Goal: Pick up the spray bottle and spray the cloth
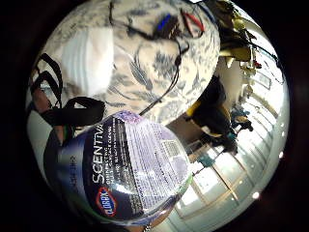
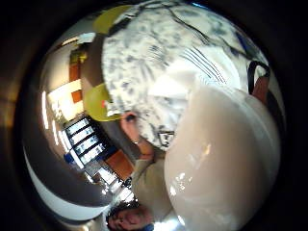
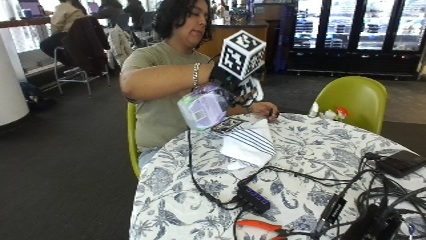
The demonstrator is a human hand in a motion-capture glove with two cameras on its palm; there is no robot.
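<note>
Spray bottle (image 3: 203,106): lifted above table (image 3: 313,150), tilted towards cloth (image 3: 249,142).
Right hand (image 3: 229,80): raised, grip curled round bottle.

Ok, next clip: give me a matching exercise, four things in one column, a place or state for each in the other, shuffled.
Things:
1. purple-labelled plastic spray bottle
2. white cloth with dark stripes
3. orange-handled pliers
4. bare left hand

Places or states:
A. near table edge, beside the cables
B. held up in the black-gloved right hand
C. resting on the floral tablecloth's far side
D. lying below the raised bottle

Pairs: 1-B, 2-D, 3-A, 4-C
</note>
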